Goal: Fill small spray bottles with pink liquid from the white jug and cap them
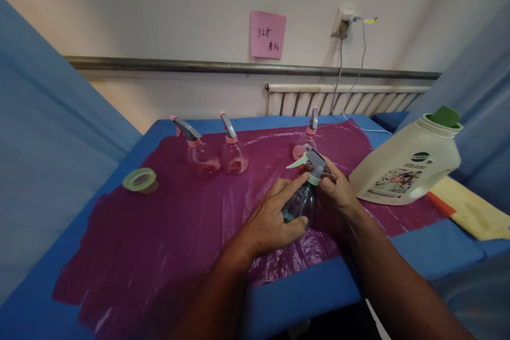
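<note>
A small clear spray bottle [299,203] with a grey trigger head and green collar stands on the magenta plastic sheet [171,234]. My left hand [271,220] wraps round the bottle's body. My right hand [334,194] grips the trigger head [316,162] at the collar. Three pink-collared spray bottles stand farther back: one [201,156] at the left, one [234,154] beside it, one [308,141] just behind my hands.
A large white detergent jug [406,170] with a green cap leans at the right, by a yellow cloth [470,210]. A green tape roll [140,179] lies at the left. The blue-covered table [311,292] meets a wall with a radiator [342,101], a pink note and a socket.
</note>
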`<state>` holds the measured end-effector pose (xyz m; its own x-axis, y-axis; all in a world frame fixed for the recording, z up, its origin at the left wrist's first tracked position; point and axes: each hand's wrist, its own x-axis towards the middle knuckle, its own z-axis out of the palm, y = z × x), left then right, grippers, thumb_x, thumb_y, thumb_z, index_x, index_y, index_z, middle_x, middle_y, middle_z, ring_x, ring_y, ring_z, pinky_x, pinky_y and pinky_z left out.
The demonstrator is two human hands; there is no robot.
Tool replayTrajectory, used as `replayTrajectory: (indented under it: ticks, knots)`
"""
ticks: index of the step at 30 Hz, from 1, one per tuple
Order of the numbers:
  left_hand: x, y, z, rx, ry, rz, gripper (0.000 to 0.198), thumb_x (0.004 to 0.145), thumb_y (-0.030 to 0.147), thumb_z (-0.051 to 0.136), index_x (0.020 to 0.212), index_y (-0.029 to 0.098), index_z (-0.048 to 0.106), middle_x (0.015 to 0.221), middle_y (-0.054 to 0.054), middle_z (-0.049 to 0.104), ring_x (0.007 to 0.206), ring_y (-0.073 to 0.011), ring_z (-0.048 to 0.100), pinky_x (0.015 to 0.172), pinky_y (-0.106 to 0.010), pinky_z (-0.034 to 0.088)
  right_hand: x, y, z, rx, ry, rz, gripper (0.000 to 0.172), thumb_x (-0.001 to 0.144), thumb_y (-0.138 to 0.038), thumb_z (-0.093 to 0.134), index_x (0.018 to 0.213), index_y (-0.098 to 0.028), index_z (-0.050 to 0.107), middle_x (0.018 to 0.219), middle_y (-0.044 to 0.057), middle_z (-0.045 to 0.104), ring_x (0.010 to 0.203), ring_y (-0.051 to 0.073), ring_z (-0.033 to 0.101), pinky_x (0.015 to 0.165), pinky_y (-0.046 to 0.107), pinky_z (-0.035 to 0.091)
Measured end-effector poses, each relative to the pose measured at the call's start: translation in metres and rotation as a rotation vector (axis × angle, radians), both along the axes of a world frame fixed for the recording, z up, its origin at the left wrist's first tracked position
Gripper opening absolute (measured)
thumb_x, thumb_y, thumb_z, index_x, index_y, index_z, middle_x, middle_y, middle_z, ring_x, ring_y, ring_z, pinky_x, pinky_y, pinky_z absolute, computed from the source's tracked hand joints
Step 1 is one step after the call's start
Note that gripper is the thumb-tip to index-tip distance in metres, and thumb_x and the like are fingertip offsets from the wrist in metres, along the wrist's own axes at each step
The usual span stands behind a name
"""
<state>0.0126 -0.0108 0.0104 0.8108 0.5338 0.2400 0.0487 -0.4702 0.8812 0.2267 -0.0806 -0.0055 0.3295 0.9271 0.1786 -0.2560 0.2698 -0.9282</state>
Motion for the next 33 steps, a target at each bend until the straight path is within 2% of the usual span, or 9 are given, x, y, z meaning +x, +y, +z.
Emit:
replayTrajectory:
  ticks: [5,10,13,17,20,23,27,30,33]
  knots:
    - [-0.001,-0.001,0.003,-0.006,-0.005,0.016,0.099,0.091,0.026,0.077,0.181,0.046,0.043,0.148,-0.005,0.063,0.13,-0.0281,0.069,0.119,-0.051,0.058,0.002,-0.005,0.01,-0.017,-0.014,0.008,0.072,0.084,-0.049,0.101,0.149,-0.034,0.076,0.137,0.009,0.084,0.128,0.035,0.078,0.12,0.053,0.058]
    - [0.001,-0.004,0.0,0.056,0.02,0.046,0.098,0.092,0.027,0.078,0.181,0.045,0.042,0.153,-0.007,0.063,0.14,-0.0301,0.067,0.125,-0.051,0.056,0.013,0.001,0.003,-0.046,-0.063,-0.062,0.074,0.07,-0.049,0.11,0.137,-0.035,0.08,0.129,0.006,0.086,0.112,0.03,0.08,0.105,0.046,0.063]
    - [0.003,-0.004,-0.003,0.126,0.04,0.082,0.104,0.09,0.025,0.081,0.183,0.041,0.038,0.161,-0.009,0.061,0.148,-0.0336,0.063,0.131,-0.056,0.051,0.014,0.0,0.0,-0.032,-0.072,-0.074,0.07,0.072,-0.047,0.11,0.134,-0.036,0.082,0.121,0.003,0.086,0.104,0.025,0.079,0.099,0.041,0.062]
    - [0.007,-0.004,-0.006,0.159,0.049,0.174,0.103,0.09,0.022,0.078,0.183,0.033,0.034,0.167,-0.013,0.059,0.155,-0.0358,0.059,0.133,-0.059,0.05,0.01,-0.001,0.007,-0.03,-0.126,-0.107,0.052,0.076,-0.047,0.108,0.122,-0.034,0.085,0.109,0.002,0.085,0.098,0.023,0.076,0.096,0.04,0.062]
    - [0.01,-0.002,-0.009,0.195,-0.065,0.312,0.097,0.09,0.016,0.072,0.18,0.029,0.038,0.175,-0.014,0.052,0.164,-0.0344,0.052,0.138,-0.058,0.045,0.008,0.005,0.023,-0.02,-0.24,-0.179,0.041,0.081,-0.048,0.104,0.114,-0.031,0.086,0.112,0.004,0.086,0.101,0.025,0.075,0.098,0.042,0.062]
    - [0.014,0.001,-0.013,0.194,-0.217,0.525,0.077,0.094,0.015,0.068,0.168,0.026,0.051,0.166,-0.014,0.059,0.151,-0.031,0.062,0.132,-0.055,0.05,0.005,0.026,0.042,-0.009,-0.376,-0.215,0.038,0.084,-0.05,0.1,0.112,-0.029,0.085,0.107,0.004,0.084,0.096,0.024,0.073,0.093,0.041,0.062]
    - [0.017,0.004,-0.015,0.049,-0.31,0.715,0.047,0.099,0.016,0.063,0.145,0.026,0.065,0.139,-0.009,0.073,0.119,-0.0222,0.074,0.107,-0.041,0.062,0.0,0.079,0.056,0.051,-0.516,-0.261,0.04,0.083,-0.05,0.094,0.113,-0.027,0.082,0.104,0.004,0.083,0.092,0.023,0.072,0.088,0.041,0.062]
    - [0.017,0.006,-0.013,-0.033,-0.299,0.754,0.036,0.101,0.016,0.061,0.135,0.025,0.07,0.131,-0.007,0.076,0.108,-0.0196,0.075,0.096,-0.035,0.062,-0.004,0.124,0.052,0.078,-0.639,-0.322,0.042,0.086,-0.053,0.085,0.117,-0.025,0.079,0.112,0.007,0.083,0.095,0.025,0.073,0.092,0.042,0.061]
    - [0.016,0.007,-0.012,-0.059,-0.269,0.777,0.033,0.102,0.015,0.06,0.131,0.025,0.072,0.13,-0.006,0.078,0.106,-0.0195,0.076,0.095,-0.035,0.062,-0.008,0.156,0.039,0.036,-0.758,-0.346,0.041,0.089,-0.053,0.079,0.116,-0.023,0.077,0.111,0.01,0.083,0.096,0.026,0.072,0.094,0.044,0.06]
